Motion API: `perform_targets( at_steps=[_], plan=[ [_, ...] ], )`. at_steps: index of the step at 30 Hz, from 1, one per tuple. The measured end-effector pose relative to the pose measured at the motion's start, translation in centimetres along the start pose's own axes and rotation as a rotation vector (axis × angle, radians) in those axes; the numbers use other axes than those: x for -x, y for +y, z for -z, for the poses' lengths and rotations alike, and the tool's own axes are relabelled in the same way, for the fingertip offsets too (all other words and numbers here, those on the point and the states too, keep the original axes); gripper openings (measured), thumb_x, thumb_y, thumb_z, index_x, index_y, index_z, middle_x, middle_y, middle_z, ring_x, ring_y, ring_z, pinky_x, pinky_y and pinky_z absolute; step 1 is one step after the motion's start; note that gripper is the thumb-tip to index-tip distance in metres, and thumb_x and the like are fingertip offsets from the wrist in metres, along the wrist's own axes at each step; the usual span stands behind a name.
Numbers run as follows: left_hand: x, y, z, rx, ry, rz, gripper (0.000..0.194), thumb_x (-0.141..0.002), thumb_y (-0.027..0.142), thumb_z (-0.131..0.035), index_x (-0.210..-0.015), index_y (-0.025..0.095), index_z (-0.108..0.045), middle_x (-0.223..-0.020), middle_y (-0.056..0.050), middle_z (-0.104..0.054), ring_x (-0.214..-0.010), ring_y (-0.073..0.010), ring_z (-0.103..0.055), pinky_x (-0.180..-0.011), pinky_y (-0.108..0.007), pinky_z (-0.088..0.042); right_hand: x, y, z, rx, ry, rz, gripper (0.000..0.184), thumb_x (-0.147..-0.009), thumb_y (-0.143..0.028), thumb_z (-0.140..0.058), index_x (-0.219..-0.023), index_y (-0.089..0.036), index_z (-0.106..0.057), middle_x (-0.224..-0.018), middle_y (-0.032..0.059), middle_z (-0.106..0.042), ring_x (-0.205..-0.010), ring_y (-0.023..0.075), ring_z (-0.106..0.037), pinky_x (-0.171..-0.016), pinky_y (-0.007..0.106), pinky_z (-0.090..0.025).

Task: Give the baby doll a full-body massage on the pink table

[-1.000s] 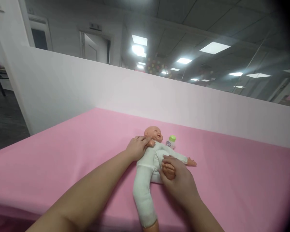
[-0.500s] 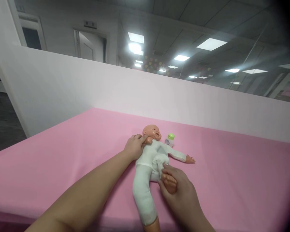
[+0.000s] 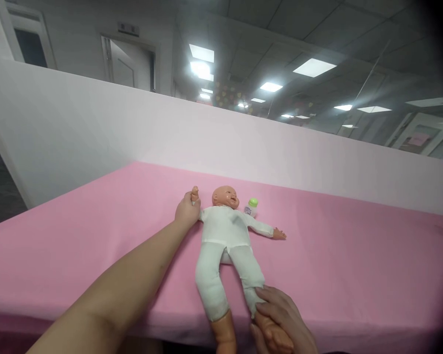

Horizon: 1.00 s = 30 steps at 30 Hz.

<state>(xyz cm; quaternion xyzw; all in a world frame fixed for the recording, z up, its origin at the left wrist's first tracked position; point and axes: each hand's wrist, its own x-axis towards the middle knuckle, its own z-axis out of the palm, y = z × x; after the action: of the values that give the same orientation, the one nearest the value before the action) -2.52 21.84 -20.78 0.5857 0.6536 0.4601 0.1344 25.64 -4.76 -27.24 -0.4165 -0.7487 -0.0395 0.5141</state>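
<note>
A baby doll [image 3: 227,226] in a white cloth suit lies on its back on the pink-covered table [image 3: 335,260], head toward the far wall. My left hand [image 3: 187,209] is closed around the doll's arm on the left side, with the doll's small hand poking out above my fingers. Down at the near edge, my right hand [image 3: 284,317] is wrapped round the doll's lower leg and foot on the right side. The doll's other arm stretches out to the right, and its other leg hangs toward the table's near edge, both untouched.
Beside the doll's head lies a small clear bottle [image 3: 251,207] with a green cap. A low white wall [image 3: 243,142] borders the table at the back, with glass above it. Behind it are a doorway [image 3: 129,64] and ceiling lights.
My left hand has swung the doll's arm from across its chest out to the left. My right hand has drawn the bent leg down straight toward the near edge. The view has shifted slightly.
</note>
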Motion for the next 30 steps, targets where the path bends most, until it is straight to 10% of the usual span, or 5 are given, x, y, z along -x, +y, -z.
perform_targets(
  at_steps=[8, 20, 30],
  plan=[
    [-0.6, -0.6, 0.7, 0.010, 0.022, 0.162, 0.040, -0.099, 0.046, -0.049, -0.128, 0.020, -0.057, -0.118, -0.018, -0.075, -0.104, -0.0369, -0.072, -0.082, -0.044, -0.052, -0.5, -0.1, -0.8, -0.105, -0.029, -0.076, 0.017, -0.086, -0.022, -0.069, -0.101, -0.027, -0.071, -0.113, 0.0101, -0.074, -0.108, 0.0313, -0.070, -0.088, 0.046, -0.063],
    [2.4, 2.2, -0.7, -0.277, -0.260, -0.650, 0.048, -0.098, 0.035, -0.055, -0.145, 0.033, -0.062, -0.127, -0.008, -0.072, -0.119, -0.0305, -0.062, -0.106, -0.044, -0.045, -11.1, 0.7, -1.3, -0.111, -0.048, -0.229, 0.021, -0.088, -0.033, -0.073, -0.107, -0.025, -0.071, -0.129, 0.0107, -0.071, -0.122, 0.0303, -0.066, -0.107, 0.051, -0.054],
    [2.6, 2.5, -1.1, -0.319, -0.330, -0.643, 0.041, -0.099, 0.032, -0.051, -0.137, 0.035, -0.066, -0.126, -0.007, -0.071, -0.117, -0.0312, -0.062, -0.103, -0.047, -0.047, -14.8, 3.3, -5.6, -0.111, -0.213, -0.391, 0.027, -0.084, -0.034, -0.070, -0.108, -0.024, -0.073, -0.125, 0.0081, -0.074, -0.112, 0.0279, -0.071, -0.101, 0.047, -0.057]
  ],
)
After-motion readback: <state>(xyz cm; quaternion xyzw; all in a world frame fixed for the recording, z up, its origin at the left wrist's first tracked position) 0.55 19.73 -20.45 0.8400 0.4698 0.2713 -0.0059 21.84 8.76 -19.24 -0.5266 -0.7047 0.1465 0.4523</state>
